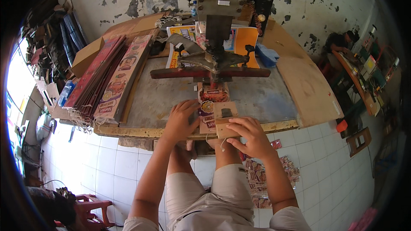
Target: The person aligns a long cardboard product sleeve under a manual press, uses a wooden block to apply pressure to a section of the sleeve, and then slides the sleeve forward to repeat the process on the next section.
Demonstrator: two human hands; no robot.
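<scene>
- Printed strip [206, 114]: reddish, pictured, flat on the tabletop [155, 90], its long axis running front to back.
- Wooden block [222, 131]: pale, dark-patched, over the strip's near right part.
- Left hand [181, 119]: nearer, fingers loosely spread beside the strip's left edge.
- Right hand [252, 138]: fingers on the block, thumb parted; cannot tell whether pinching.
- Press [212, 55]: above the strip's far end.

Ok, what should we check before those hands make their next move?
1. Wooden block under the right hand: ok, fingers are on it.
2. Printed card on the table: ok.
3. Left hand touching the card: cannot tell, fingertips are by its edge.
4. Hands clear of the press: ok, both are on its near side.
5. String tucked away: not ok, it dangles below the block.
</scene>
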